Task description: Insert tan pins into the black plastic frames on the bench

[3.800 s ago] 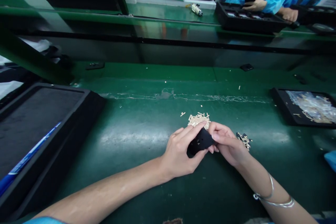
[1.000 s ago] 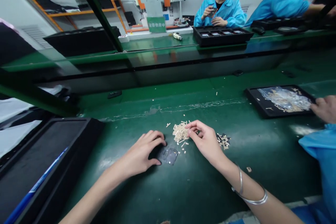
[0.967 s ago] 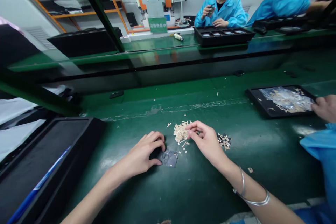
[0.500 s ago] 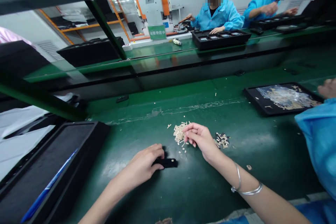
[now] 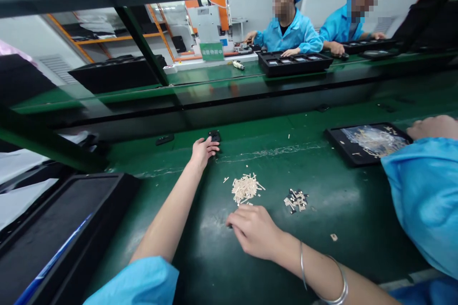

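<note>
My left hand (image 5: pixel 204 153) reaches to the far side of the green work surface, its fingers stretched out and apart. Just beyond its fingertips lies a small black part (image 5: pixel 214 135), touching or almost touching them. My right hand (image 5: pixel 255 231), with a silver bangle at the wrist, is low over the surface with its fingers curled together. A dark bit shows at its fingertips, too small to name. In front of this hand is a heap of small pale strips (image 5: pixel 245 188). To the right sits a smaller pile of pale and black pieces (image 5: pixel 296 200).
Another black part (image 5: pixel 165 139) lies at the far left. A black tray (image 5: pixel 352 158) with a plastic bag and pale scraps stands at right, beside a co-worker's hand (image 5: pixel 434 127). A large black tray (image 5: pixel 123 182) fills the left. Two people in blue sit across.
My left hand has moved forward from the near middle, and the black part it held now lies at the far side. My right hand has drawn back from the heap toward me.
</note>
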Tool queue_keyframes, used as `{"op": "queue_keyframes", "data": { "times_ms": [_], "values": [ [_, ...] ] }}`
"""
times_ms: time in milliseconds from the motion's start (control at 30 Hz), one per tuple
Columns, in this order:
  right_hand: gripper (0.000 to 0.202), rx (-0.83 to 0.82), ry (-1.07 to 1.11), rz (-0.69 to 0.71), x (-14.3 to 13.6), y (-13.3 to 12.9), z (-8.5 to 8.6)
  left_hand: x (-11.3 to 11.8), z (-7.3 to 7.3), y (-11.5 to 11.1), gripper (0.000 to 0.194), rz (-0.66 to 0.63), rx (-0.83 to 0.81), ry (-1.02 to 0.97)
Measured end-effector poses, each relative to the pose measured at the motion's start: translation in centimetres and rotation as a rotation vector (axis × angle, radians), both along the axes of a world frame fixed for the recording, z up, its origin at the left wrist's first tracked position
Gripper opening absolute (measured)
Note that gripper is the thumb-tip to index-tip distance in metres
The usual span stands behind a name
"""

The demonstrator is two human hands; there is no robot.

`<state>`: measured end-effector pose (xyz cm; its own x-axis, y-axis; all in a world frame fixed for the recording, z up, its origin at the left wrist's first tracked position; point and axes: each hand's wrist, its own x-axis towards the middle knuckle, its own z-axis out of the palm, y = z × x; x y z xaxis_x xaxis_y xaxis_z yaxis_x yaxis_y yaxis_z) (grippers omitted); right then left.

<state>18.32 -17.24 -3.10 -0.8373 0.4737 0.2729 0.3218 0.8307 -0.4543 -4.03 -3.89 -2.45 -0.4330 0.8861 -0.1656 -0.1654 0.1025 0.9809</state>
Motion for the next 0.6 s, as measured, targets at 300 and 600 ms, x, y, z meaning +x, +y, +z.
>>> {"op": "queue_keyframes", "data": {
  "times_ms": [300, 600],
  "values": [
    [0.018, 0.029, -0.198, 0.008, 0.0, 0.0, 0.5, 0.9, -2.2, -1.8, 0.033, -0.052, 0.154, 0.300],
    [0.016, 0.003, -0.198, -0.151, 2.4, 2.1, 5.0, 1.0, -2.8, -0.7, 0.031, -0.063, 0.106, 0.885]
  ]
}}
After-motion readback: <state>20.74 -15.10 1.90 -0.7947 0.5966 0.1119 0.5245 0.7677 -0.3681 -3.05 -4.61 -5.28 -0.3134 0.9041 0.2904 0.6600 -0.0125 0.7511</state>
